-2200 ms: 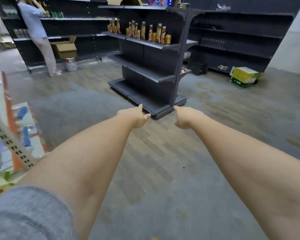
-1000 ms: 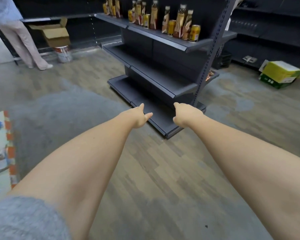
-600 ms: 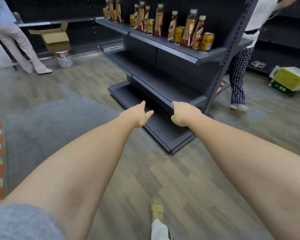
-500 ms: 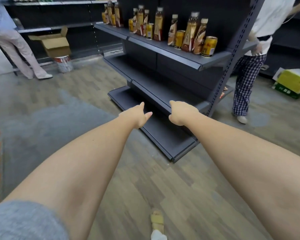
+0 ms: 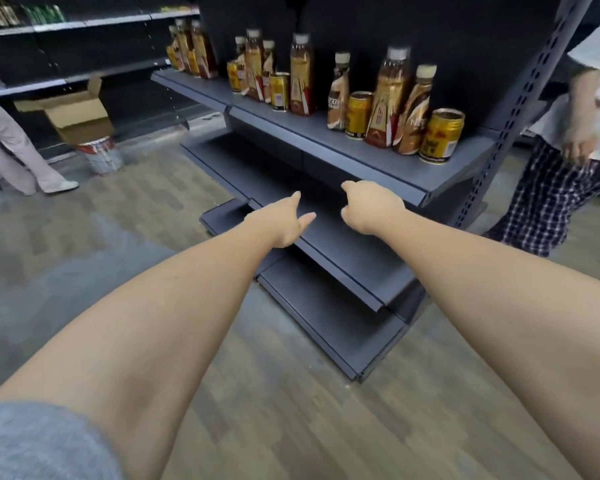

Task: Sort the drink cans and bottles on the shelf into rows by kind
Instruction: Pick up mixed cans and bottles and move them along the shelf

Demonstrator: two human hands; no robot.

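Head view, only one here: approach step, sorting not started imo. Left hand (image 5: 282, 221) out front, fingers loose, thumb sticking out, holds nothing. Right hand (image 5: 369, 208) fingers curled under, also holding nothing. Both low, well short of drinks. Gold drink cans (image 5: 440, 136) and brown plastic bottles with pale caps (image 5: 388, 98) stand mixed together on top dark grey metal shelf (image 5: 388, 166), upright, no rows by kind. Next move, my guess: lift hands to shelf height, grab near-end can, group cans apart from bottles. Bystander in checked trousers (image 5: 555, 199) just beside shelf end, mind elbows.
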